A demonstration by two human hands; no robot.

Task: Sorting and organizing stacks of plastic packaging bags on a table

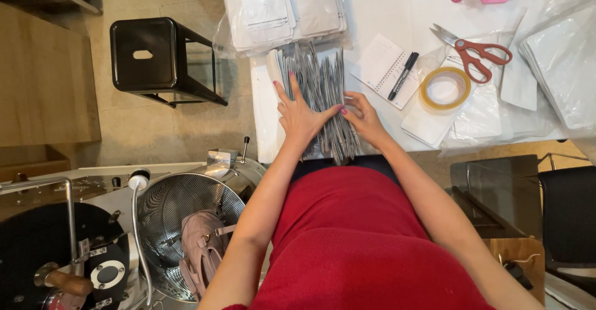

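- We see a fanned stack of grey pouches [323,96] lying on its edges near the front left corner of the white desk [397,12], the row running from the desk's near edge away from the person.
- Our left hand [300,116] lies flat and spread wide on the stack's left flank, fingers extended, gripping nothing.
- Our right hand [365,119] presses the stack's right flank with loosely curled fingers; both hands squeeze the pouches between them rather than closing around any one.
- The stack's near end slightly overhangs the desk's front edge, just above the red top [366,242].
- To the left, the desk's side edge passes just beside the stack, leaving only a narrow white strip; beyond it the floor drops away.
- Behind the stack, bagged white envelopes [279,6] touch or nearly touch its far end.
- To the right, a small notepad [379,65] with a black pen [403,75] lies near; a roll of tape [444,88] and red-handled scissors [475,54] rest farther out, among clear bags.
- Open desk surface remains between notepad and stack.
- On the tan floor stands a black stool [149,55]; lower left, a perforated metal drum [180,217] holds a pink bag [202,251].
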